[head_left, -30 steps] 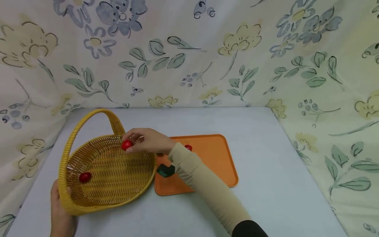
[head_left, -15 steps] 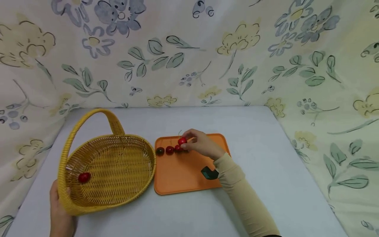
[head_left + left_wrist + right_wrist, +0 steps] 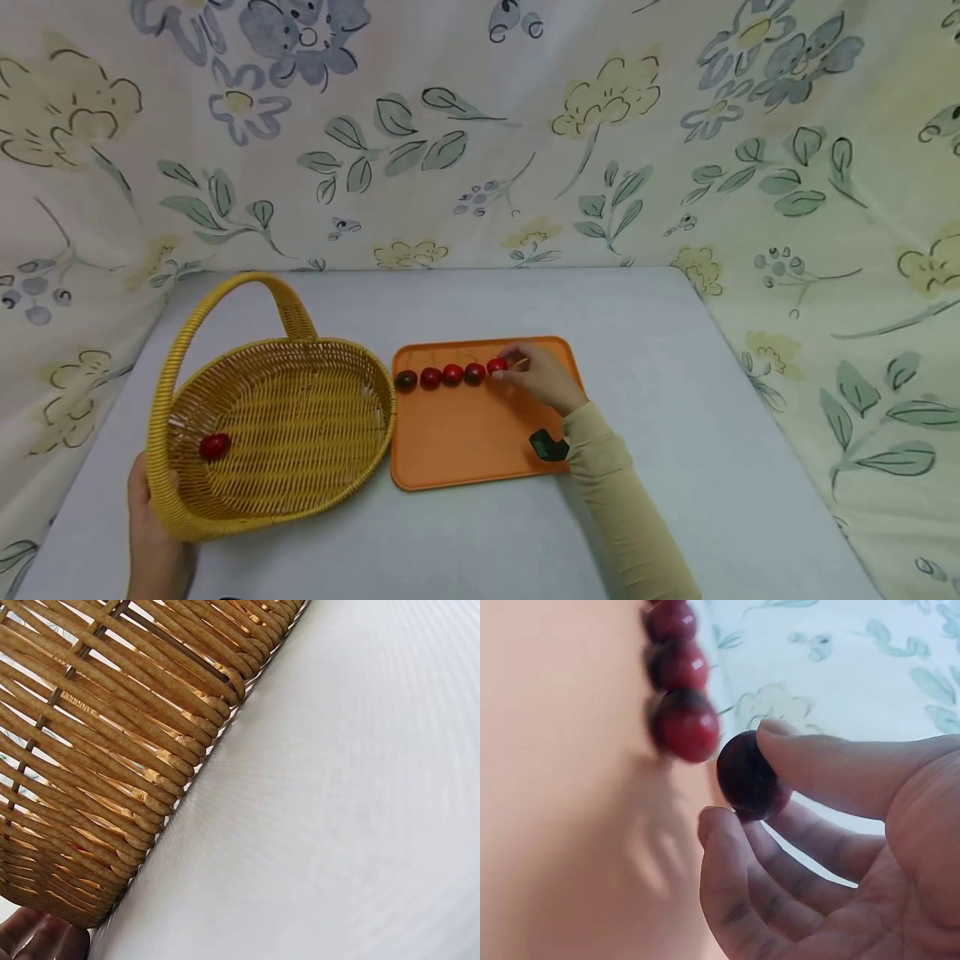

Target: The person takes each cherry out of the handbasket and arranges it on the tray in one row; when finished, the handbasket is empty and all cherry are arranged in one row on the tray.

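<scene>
My right hand [image 3: 543, 377] pinches a dark red cherry [image 3: 746, 774] between thumb and fingertips, over the back right of the orange tray [image 3: 468, 454]. It lies at the right end of a row of cherries [image 3: 452, 374] along the tray's back edge; the leftmost cherry [image 3: 406, 380] is nearly black. On the left, my left hand [image 3: 153, 533] grips the side of the yellow wicker basket [image 3: 300, 425], thumb at the rim by the handle. Its fingers [image 3: 45, 937] show under the weave in the left wrist view. One red cherry [image 3: 214, 447] lies inside the basket.
The basket's tall arched handle [image 3: 180, 367] rises above its left side. The basket's right rim meets the tray's left edge. A white table [image 3: 697, 417] lies under both, with a flowered cloth [image 3: 480, 150] behind it. A dark green strap piece [image 3: 550, 446] hangs by the right wrist.
My right hand has moved from above the basket with a red cherry, rightward across the tray to the end of the row. The left hand and the basket have stayed in place.
</scene>
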The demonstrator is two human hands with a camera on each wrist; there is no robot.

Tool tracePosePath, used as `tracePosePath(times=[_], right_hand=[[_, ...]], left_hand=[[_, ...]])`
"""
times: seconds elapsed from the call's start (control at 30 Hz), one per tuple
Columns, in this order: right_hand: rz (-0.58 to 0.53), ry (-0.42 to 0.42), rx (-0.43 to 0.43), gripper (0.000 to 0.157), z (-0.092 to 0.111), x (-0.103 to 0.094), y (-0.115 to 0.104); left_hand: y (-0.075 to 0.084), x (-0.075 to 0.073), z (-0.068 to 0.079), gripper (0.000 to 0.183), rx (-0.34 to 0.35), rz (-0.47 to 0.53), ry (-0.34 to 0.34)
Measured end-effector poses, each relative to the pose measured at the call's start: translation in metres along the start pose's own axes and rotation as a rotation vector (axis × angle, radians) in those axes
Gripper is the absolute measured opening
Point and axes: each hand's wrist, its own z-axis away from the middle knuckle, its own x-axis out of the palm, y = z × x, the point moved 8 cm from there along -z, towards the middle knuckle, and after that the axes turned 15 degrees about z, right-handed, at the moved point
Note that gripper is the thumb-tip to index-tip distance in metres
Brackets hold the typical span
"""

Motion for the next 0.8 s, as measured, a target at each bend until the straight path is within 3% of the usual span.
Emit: tracePosePath(times=[0.2, 0.53, 0.8], right_hand=[[0.013, -0.004, 0.046, 0.035, -0.007, 0.007, 0.013], [0.028, 0.018, 0.032, 0.031, -0.012, 0.012, 0.017], [0.055, 0.047, 0.019, 0.032, -0.013, 0.015, 0.019]], left_hand=[[-0.003, -0.003, 0.002, 0.040, 0.006, -0.017, 0.016], [0.001, -0.001, 0.004, 0.037, -0.014, -0.103, 0.062], [0.004, 0.003, 0.002, 0.038, -0.017, -0.111, 0.007]])
